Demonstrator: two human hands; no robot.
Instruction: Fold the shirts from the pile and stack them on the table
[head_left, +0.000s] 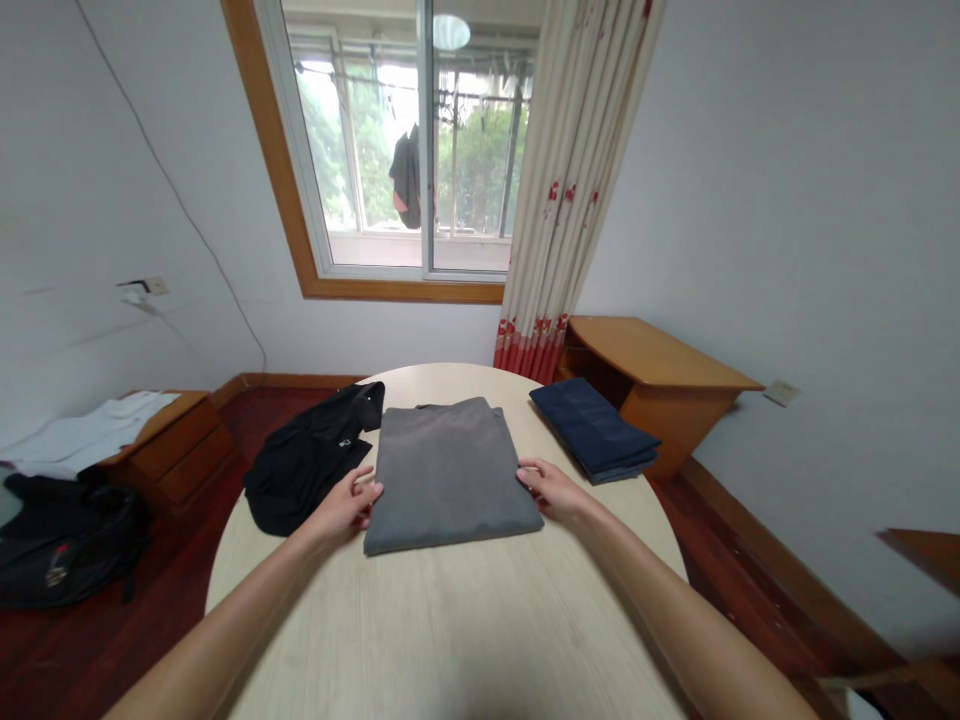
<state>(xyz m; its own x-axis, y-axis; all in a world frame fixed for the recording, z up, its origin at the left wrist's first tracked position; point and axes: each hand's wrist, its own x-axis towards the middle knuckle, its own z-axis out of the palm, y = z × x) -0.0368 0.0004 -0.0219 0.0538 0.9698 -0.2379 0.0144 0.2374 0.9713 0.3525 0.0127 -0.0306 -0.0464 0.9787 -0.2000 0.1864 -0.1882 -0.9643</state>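
Note:
A folded grey garment [450, 480] lies flat on the round, light wooden table [442, 620] in front of me. My left hand [349, 505] is at its left edge, with the thumb against the fabric and the fingers curled at the side. At the right edge, my right hand [551, 487] pinches the fabric between thumb and fingers. The fingertips of both hands are partly hidden. Left of the grey garment lies a crumpled black garment [307, 460] with a small white logo. A stack of folded navy clothes [592, 425] sits to the right.
A wooden desk [660, 355] stands behind the table at the right, by a cream curtain [562, 180] with red flowers. On the left, a low wooden cabinet [180, 450] carries white papers or cloth [82, 430]. A black bag [67, 545] is beside it.

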